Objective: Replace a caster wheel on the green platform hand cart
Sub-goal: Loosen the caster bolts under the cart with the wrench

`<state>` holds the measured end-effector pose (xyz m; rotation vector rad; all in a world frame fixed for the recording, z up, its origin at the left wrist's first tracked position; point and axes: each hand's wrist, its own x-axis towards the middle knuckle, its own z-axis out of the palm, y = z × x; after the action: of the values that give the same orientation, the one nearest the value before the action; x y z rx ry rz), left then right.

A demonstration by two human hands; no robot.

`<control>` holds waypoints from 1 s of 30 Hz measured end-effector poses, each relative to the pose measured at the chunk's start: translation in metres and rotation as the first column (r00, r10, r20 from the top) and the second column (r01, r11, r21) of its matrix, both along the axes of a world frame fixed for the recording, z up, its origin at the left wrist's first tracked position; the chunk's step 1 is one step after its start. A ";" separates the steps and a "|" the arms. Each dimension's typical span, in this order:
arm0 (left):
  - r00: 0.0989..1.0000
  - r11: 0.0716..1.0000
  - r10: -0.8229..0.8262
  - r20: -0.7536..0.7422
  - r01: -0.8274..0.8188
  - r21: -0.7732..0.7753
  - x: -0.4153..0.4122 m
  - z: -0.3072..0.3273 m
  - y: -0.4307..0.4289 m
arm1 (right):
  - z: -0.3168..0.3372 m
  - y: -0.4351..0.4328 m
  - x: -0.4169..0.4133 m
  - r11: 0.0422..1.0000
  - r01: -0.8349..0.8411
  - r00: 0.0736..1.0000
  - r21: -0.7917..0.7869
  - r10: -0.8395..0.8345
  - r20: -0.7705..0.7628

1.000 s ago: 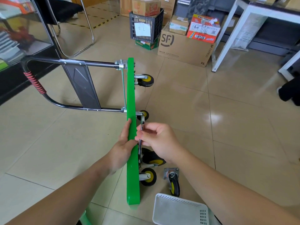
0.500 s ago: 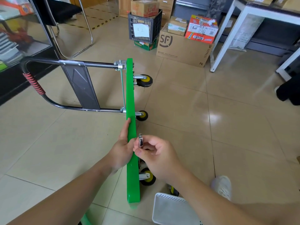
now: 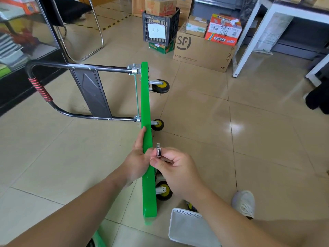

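The green platform hand cart (image 3: pixel 146 104) stands on its long edge on the tiled floor, its black handle (image 3: pixel 42 91) lying out to the left. Three black-and-yellow caster wheels show on its right face: a far one (image 3: pixel 161 86), a middle one (image 3: pixel 158 124) and a near one (image 3: pixel 163 190). My left hand (image 3: pixel 137 159) grips the platform's top edge. My right hand (image 3: pixel 175 166) is closed on a small metal wrench (image 3: pixel 158 151), held just right of the platform above the near wheel. The wrench's lower end is hidden by my fingers.
A white plastic basket (image 3: pixel 188 227) sits at the bottom near my white shoe (image 3: pixel 244 204). Cardboard boxes (image 3: pixel 203 49) and a black crate (image 3: pixel 160 27) stand at the back. White table legs (image 3: pixel 247 41) rise at right, a chair frame (image 3: pixel 96 40) at back left.
My right hand with the wrench has drawn back toward me from the middle wheel's area. The loose caster on the floor is now hidden behind my right arm, and my shoe has come into view.
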<state>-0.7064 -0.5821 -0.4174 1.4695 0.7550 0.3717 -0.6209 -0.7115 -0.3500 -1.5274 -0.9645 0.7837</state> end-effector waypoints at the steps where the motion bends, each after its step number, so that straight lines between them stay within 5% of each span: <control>1: 1.000 1.000 0.006 0.000 -0.006 0.000 0.001 -0.001 0.000 | 0.000 -0.001 0.000 1.000 0.006 1.000 0.005 -0.006 0.006; 30: 0.984 0.996 0.080 -0.160 -0.072 0.058 0.004 0.018 -0.010 | -0.037 -0.058 -0.024 0.995 -0.052 0.999 0.083 0.051 0.015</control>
<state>-0.7029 -0.5920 -0.3999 1.5353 0.9396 0.3347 -0.6450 -0.7699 -0.3873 -1.4417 -1.0380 0.7612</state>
